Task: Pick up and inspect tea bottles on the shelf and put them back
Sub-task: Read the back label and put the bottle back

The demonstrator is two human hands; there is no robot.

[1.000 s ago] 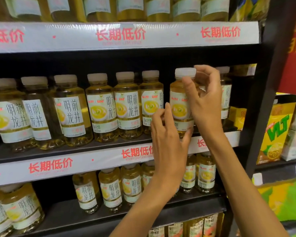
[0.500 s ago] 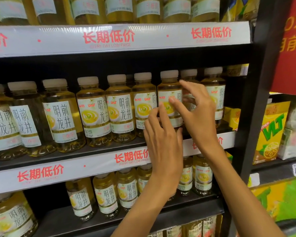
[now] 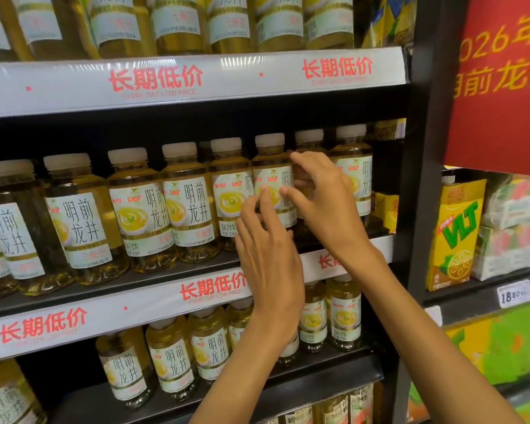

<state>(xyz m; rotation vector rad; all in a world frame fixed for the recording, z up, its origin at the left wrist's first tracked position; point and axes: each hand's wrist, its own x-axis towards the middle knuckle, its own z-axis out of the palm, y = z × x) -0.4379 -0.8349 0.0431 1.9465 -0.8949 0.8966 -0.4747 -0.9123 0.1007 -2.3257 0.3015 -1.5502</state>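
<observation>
clear plastic bottle of yellow tea (image 3: 273,179) now back on dark shelf (image 3: 166,270); left hand (image 3: 266,255) and right hand (image 3: 325,206), fingers loosening, let go.

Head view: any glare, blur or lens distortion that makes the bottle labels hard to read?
Head view: glare streaks the upper price strip; shelf lines bow from the wide-angle lens; the middle-row tea bottles have readable large characters, but small print is soft; the hands are slightly blurred; top-row bottles are smeared and cropped.

Shop; price-stripped shelves (image 3: 193,81) of bottles (image 3: 190,203)
</observation>
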